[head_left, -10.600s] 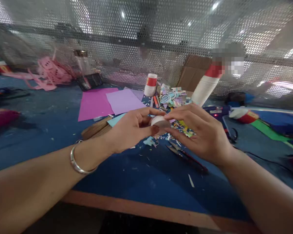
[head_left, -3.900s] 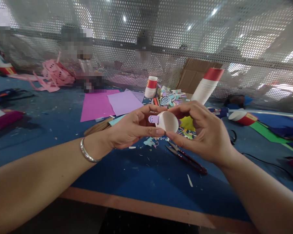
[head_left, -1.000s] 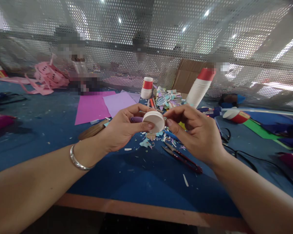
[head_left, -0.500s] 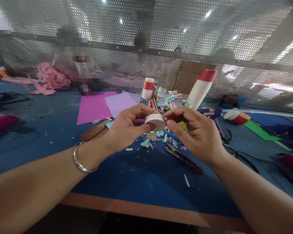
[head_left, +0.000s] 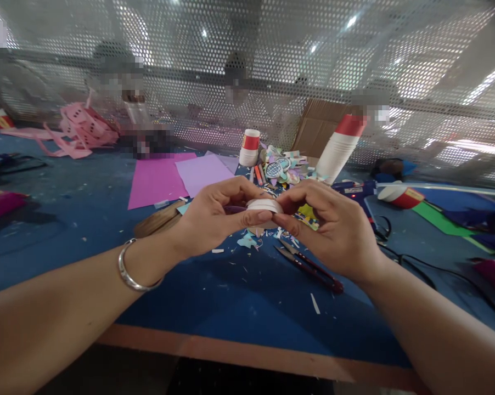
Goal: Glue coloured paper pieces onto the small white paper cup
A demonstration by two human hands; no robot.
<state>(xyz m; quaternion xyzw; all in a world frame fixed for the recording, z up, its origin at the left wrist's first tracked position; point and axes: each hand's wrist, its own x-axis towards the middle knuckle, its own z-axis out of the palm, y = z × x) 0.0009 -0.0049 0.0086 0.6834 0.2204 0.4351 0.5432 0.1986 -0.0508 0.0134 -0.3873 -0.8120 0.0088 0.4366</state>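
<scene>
A small white paper disc with a raised rim, like the base of a paper cup, is held up over the table between both hands. My left hand is closed on its left side, thumb along the near edge and fingers behind. A purple strip sticks out from the disc into that hand. My right hand pinches the right edge between thumb and fingertips. The disc's underside is hidden. Below lie snips with dark red handles and pointed blades, among paper scraps.
Behind stand a short cup stack, a leaning tall cup stack and a pile of decorated paper pieces. A blue glue gun is at right. Purple sheets and a wooden piece lie left.
My right thumb and fingers have closed onto the disc's right edge. The disc has tilted, so its broad near face no longer shows, and my left thumb has slid right along it.
</scene>
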